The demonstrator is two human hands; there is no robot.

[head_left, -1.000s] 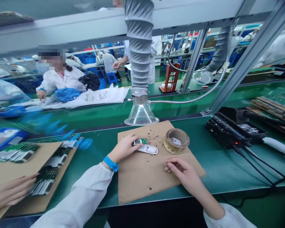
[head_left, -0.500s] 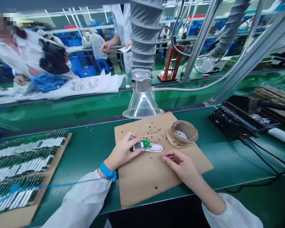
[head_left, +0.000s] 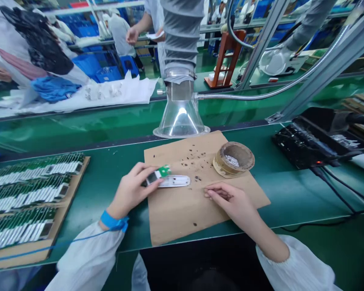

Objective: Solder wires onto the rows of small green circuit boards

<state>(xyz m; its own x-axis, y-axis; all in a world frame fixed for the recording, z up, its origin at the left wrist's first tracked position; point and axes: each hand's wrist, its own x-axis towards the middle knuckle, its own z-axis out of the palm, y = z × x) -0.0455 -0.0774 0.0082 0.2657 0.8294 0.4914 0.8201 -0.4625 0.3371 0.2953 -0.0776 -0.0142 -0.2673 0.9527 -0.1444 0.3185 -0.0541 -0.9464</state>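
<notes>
Green circuit board (head_left: 164,171) pinched in left hand's grip (head_left: 130,190) at the cardboard (head_left: 182,218) edge; right hand's grip (head_left: 227,198) loose, seemingly empty.

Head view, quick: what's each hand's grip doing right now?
Left hand: closed, holding a small green circuit board.
Right hand: fingers curled together over the brown cardboard sheet; cannot tell if it pinches anything.

The left hand (head_left: 130,188) partly hides the circuit board (head_left: 164,171).

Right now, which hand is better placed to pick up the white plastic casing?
The right hand, probably: it appears empty and rests on the brown cardboard sheet, near the white plastic casing, whereas the left hand is gripping the green circuit board.
</notes>
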